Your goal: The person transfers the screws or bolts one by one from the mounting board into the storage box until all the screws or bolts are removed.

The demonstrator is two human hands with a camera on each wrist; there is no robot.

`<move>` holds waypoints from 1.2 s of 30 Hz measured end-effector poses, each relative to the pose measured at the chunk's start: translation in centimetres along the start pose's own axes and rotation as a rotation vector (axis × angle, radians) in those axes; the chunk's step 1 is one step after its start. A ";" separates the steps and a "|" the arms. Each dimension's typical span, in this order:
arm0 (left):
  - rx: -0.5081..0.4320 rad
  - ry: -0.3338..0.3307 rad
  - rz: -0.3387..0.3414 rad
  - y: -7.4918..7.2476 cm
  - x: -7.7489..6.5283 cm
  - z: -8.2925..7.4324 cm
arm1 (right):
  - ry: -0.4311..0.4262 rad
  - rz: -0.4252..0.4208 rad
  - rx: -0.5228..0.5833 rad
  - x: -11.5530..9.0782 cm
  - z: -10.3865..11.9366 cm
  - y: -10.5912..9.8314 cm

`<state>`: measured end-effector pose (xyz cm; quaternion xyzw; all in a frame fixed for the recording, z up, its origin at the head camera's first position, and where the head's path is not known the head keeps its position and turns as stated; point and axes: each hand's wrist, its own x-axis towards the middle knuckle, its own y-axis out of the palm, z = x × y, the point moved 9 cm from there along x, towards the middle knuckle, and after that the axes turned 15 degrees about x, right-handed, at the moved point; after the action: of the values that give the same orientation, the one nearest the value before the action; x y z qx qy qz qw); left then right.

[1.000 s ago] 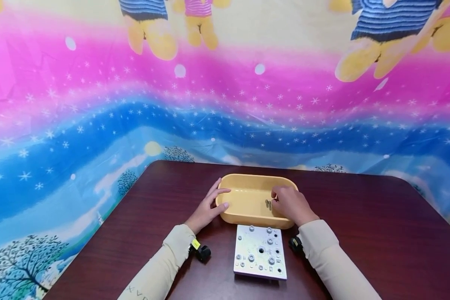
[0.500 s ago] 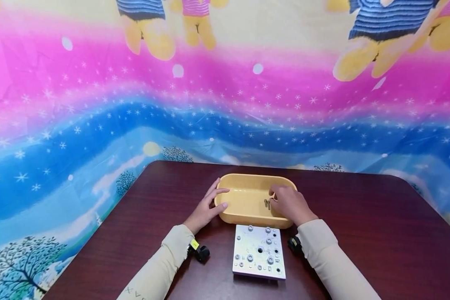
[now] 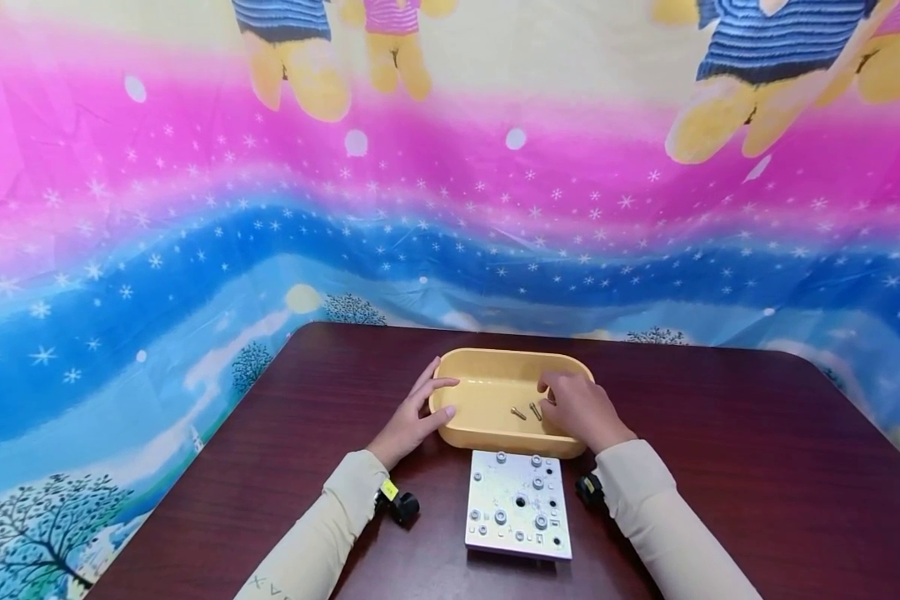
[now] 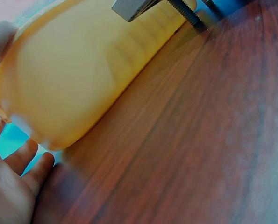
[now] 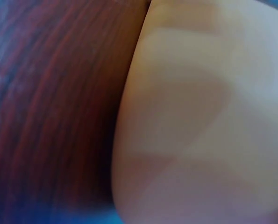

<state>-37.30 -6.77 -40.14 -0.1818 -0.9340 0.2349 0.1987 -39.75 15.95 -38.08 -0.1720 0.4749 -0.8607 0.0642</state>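
Observation:
A yellow oval tray [image 3: 480, 437] stands on the table. My left hand [image 3: 411, 419] grips its left end, with fingers at the rim. The left wrist view shows the left fingers [image 4: 39, 169] at the tray's outer wall. My right hand [image 3: 581, 408] reaches into the right part of the tray, fingers bent down toward its floor. Just left of those fingers lie two small brassy screws, one screw [image 3: 518, 413] slanting and another screw [image 3: 536, 411] closer to the hand. The right fingertips are partly hidden, and I cannot tell whether they hold a screw.
In front of the tray lies a silver metal plate [image 3: 518, 505] with several socket-head bolts and holes. The dark wooden table [image 3: 757, 450] extends to both sides. A printed cloth [image 3: 450, 208] hangs behind it. Black wrist cameras sit under both cuffs.
The screws beside my right fingers have spread apart, one shifting left across the tray floor. My left hand, the tray and the metal plate stay put.

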 end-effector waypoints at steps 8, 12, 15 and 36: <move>-0.008 0.015 -0.007 0.1 0.0 0.1 | -0.031 -0.008 0.100 -0.1 -0.1 -0.2; 0.003 0.014 -0.008 0.1 -0.1 0.1 | -0.055 -0.026 0.216 0.0 0.1 -0.8; 0.008 0.016 -0.010 0.1 -0.1 0.1 | -0.076 -0.055 0.271 -0.1 0.4 -1.6; 0.015 -0.005 0.009 -0.1 0.0 0.0 | -0.255 0.457 0.246 -5.7 11.9 0.2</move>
<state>-37.29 -6.83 -40.10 -0.1841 -0.9318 0.2433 0.1964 -30.15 7.92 -33.79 -0.1581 0.3817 -0.8464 0.3359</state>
